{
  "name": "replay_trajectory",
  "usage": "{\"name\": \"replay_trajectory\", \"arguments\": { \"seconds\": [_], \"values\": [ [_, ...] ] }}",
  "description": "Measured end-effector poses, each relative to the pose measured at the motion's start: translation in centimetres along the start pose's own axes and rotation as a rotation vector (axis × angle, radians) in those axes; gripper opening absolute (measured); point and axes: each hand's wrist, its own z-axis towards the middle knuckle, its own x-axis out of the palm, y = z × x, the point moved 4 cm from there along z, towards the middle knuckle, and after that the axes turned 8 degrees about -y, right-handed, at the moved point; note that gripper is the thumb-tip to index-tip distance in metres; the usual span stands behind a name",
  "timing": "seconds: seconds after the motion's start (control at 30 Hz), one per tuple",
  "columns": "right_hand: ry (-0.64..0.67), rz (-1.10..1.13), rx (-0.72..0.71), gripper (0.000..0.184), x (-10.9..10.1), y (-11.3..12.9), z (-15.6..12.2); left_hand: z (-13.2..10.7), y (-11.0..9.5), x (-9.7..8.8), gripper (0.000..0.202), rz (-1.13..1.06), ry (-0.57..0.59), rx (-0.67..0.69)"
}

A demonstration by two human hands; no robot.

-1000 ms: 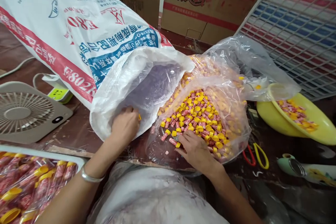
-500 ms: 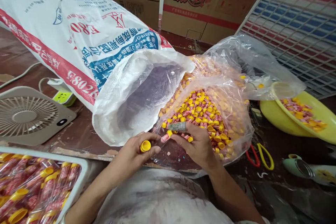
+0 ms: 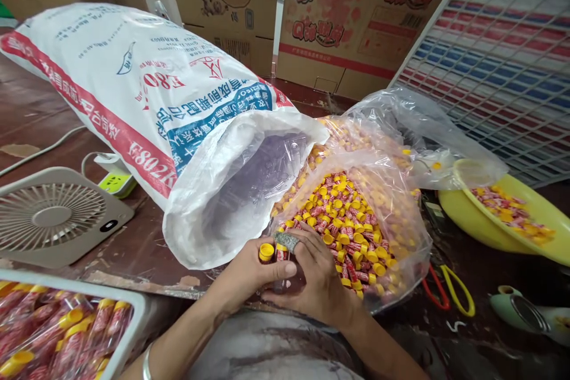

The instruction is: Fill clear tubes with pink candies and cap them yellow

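Note:
My left hand point(image 3: 247, 273) is closed around a yellow-topped tube point(image 3: 266, 253) standing upright between thumb and fingers. Right beside it is a small red-and-white tube with a yellow cap point(image 3: 282, 254). My right hand point(image 3: 318, 273) curls in against the left, its fingers bent over that small tube. Grey tape point(image 3: 287, 241) wraps one of its fingers. The lower parts of both tubes are hidden by my hands. Just beyond, a clear plastic bag point(image 3: 403, 214) lies open, full of many small red-and-white tubes with yellow caps point(image 3: 347, 214).
A large white printed sack point(image 3: 214, 214) lies open-mouthed to the left. At lower left is a white bin point(image 3: 138, 309) of capped clear tubes, with a fan point(image 3: 53, 214) behind. On the right are a yellow basin point(image 3: 481, 219), scissors point(image 3: 458, 291) and a wire rack point(image 3: 445, 89).
My right hand has brought the small yellow-capped tube left, up against the left hand. The two hands now meet. The camera view has tilted up slightly.

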Motion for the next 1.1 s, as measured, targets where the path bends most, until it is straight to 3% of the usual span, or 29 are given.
{"name": "replay_trajectory", "arguments": {
  "seconds": [0.07,0.13,0.2,0.27,0.33,0.4,0.5,0.6,0.67,0.73,0.83,0.9,1.0,1.1],
  "values": [
    [0.104,-0.012,0.031,0.077,-0.8,-0.9,0.3,1.1,-1.2,-0.3,0.034,0.144,0.008,0.047],
    [0.115,-0.09,0.126,0.084,-2.4,-2.7,0.2,2.3,-3.0,-1.3,0.021,0.445,-0.121,0.191],
    [0.026,-0.206,0.241,0.064,-4.3,-4.9,-0.4,3.5,-5.1,-2.6,0.016,0.866,-0.365,0.378],
    [0.033,-0.304,0.297,0.025,-5.1,-6.5,-1.4,4.8,-6.6,-3.5,0.019,1.243,-0.559,0.488],
    [0.187,-0.344,0.284,0.004,-4.4,-7.1,-2.4,6.3,-6.8,-3.7,0.021,1.441,-0.583,0.497],
    [0.342,-0.343,0.221,0.011,-3.0,-6.8,-3.1,7.9,-6.1,-3.5,0.02,1.489,-0.522,0.473],
    [0.445,-0.349,0.127,0.013,-0.6,-5.9,-3.5,9.3,-4.8,-3.0,0.018,1.5,-0.464,0.465],
    [0.457,-0.353,0.078,0.01,0.7,-5.8,-3.7,9.0,-4.5,-3.2,0.019,1.474,-0.461,0.455],
    [0.365,-0.308,0.096,0.009,0.4,-6.1,-3.5,7.6,-4.7,-3.8,0.019,1.442,-0.468,0.442],
    [0.173,-0.188,0.189,0.005,-0.8,-6.3,-3.0,5.5,-4.9,-4.6,0.019,1.334,-0.438,0.425],
    [-0.127,0.121,0.469,0.008,-2.8,-6.1,-2.0,2.0,-4.1,-4.9,0.023,0.914,-0.27,0.312],
    [-0.237,0.342,0.634,0.015,-3.1,-5.5,-1.4,0.2,-2.8,-4.1,0.031,0.627,-0.115,0.185],
    [-0.302,0.55,0.708,0.017,-2.4,-4.2,-0.6,-1.4,-1.1,-2.4,0.038,0.43,0.017,0.058],
    [-0.226,0.571,0.656,0.014,-1.6,-3.3,-0.4,-1.5,-0.2,-1.6,0.039,0.3,-0.008,0.022]
  ]
}}
